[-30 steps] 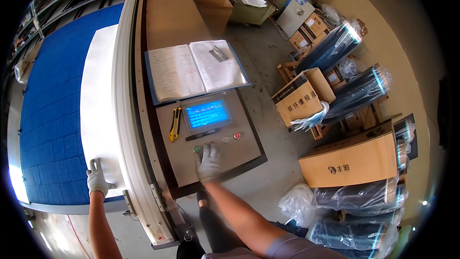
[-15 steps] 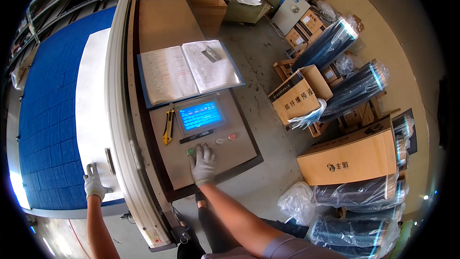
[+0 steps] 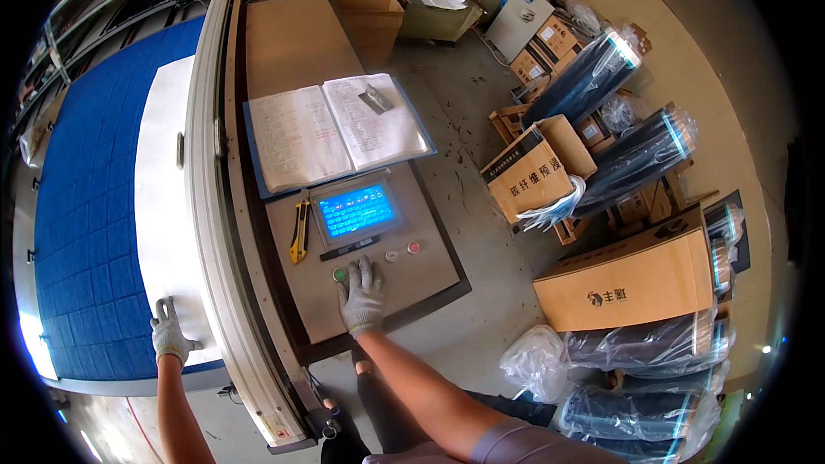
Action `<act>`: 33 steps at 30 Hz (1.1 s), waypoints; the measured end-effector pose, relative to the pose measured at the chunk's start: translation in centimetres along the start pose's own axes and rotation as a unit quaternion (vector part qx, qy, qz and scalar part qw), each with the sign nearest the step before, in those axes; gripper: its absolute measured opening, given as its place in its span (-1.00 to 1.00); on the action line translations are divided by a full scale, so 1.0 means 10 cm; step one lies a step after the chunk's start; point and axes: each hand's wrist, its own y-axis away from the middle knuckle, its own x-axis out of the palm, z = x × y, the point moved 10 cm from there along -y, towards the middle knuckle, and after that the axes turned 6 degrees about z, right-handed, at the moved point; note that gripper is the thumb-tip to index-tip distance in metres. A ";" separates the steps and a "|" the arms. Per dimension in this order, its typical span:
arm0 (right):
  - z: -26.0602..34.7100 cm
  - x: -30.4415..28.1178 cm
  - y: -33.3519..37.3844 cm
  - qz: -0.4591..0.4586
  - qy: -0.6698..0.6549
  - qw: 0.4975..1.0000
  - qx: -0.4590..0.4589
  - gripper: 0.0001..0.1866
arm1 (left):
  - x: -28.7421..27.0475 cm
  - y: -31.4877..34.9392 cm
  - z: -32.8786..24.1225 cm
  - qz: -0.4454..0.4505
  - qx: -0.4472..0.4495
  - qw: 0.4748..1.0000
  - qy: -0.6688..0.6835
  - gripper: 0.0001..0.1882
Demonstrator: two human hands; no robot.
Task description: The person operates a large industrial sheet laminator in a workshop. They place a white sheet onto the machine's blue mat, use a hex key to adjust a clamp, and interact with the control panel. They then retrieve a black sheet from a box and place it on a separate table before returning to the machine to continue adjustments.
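My left hand (image 3: 172, 335), in a grey-white knitted glove, lies on the near end of a white sheet (image 3: 161, 180) with its fingers stretched out. The sheet runs beside a long pale metal beam (image 3: 210, 206) over a blue gridded bed (image 3: 82, 223). A small dark bar-shaped part (image 3: 180, 149) shows beside the beam, above the sheet. My right hand (image 3: 364, 299), gloved too, rests with fingers apart on a grey control panel (image 3: 412, 292). Its fingertips are near a green button (image 3: 339, 275) and below a black marker pen (image 3: 350, 247); neither is held.
A lit blue touchscreen (image 3: 355, 210), a yellow utility knife (image 3: 299, 232) and a red button (image 3: 413, 247) are on the panel. Beyond lies an open notebook (image 3: 296, 129) with a metal blade piece (image 3: 375, 99). Cardboard boxes (image 3: 627, 279) and wrapped dark rolls (image 3: 580, 77) stand at right.
The small dark part beside the beam has travelled away from my left hand toward the far end. Both hands stay nearly where they were.
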 end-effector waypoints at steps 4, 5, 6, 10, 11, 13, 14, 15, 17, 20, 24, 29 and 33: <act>0.01 0.03 0.01 -0.007 0.017 1.000 -0.004 -0.49 | 0.05 -0.05 0.06 -0.018 0.005 1.000 -0.008 0.56; 0.02 0.05 0.01 -0.008 0.027 1.000 -0.005 -0.48 | 0.07 -0.07 0.10 -0.025 0.006 1.000 -0.011 0.55; 0.02 0.04 0.01 -0.009 0.022 1.000 -0.004 -0.48 | 0.06 -0.06 0.08 -0.025 0.009 1.000 -0.012 0.55; 0.02 0.03 0.02 -0.019 0.008 1.000 -0.003 -0.49 | 0.02 -0.02 0.03 -0.030 0.020 0.999 -0.010 0.53; 0.01 0.04 0.02 -0.023 0.006 1.000 -0.004 -0.49 | 0.01 -0.02 0.03 -0.032 0.022 0.999 -0.009 0.53; -0.04 0.11 0.04 -0.022 0.005 1.000 0.004 -0.48 | -0.01 0.00 -0.01 -0.037 0.022 0.999 -0.014 0.53; -0.07 0.14 0.05 -0.022 0.004 1.000 0.007 -0.48 | -0.02 0.00 -0.02 -0.039 0.023 0.999 -0.017 0.52; -0.05 0.15 0.05 -0.019 -0.002 1.000 0.005 -0.47 | -0.02 0.00 -0.01 -0.042 0.027 0.999 -0.010 0.51; -0.01 0.15 0.04 -0.014 -0.015 1.000 0.002 -0.46 | 0.00 0.00 0.05 -0.044 0.020 0.999 -0.012 0.51; -0.01 0.14 0.05 -0.011 -0.005 1.000 0.003 -0.46 | -0.08 0.09 -0.01 -0.048 0.022 0.999 0.005 0.45; -0.07 0.19 0.08 -0.005 0.006 1.000 0.015 -0.45 | -0.27 0.15 -0.09 -0.071 0.048 0.995 0.048 0.27; -0.01 0.18 0.08 0.003 -0.007 1.000 0.006 -0.45 | -0.33 -0.13 0.31 -0.093 0.065 0.984 0.140 0.00; -0.01 0.12 0.07 0.005 0.019 1.000 0.007 -0.45 | -0.39 -0.16 0.30 -0.103 0.051 0.990 0.081 0.13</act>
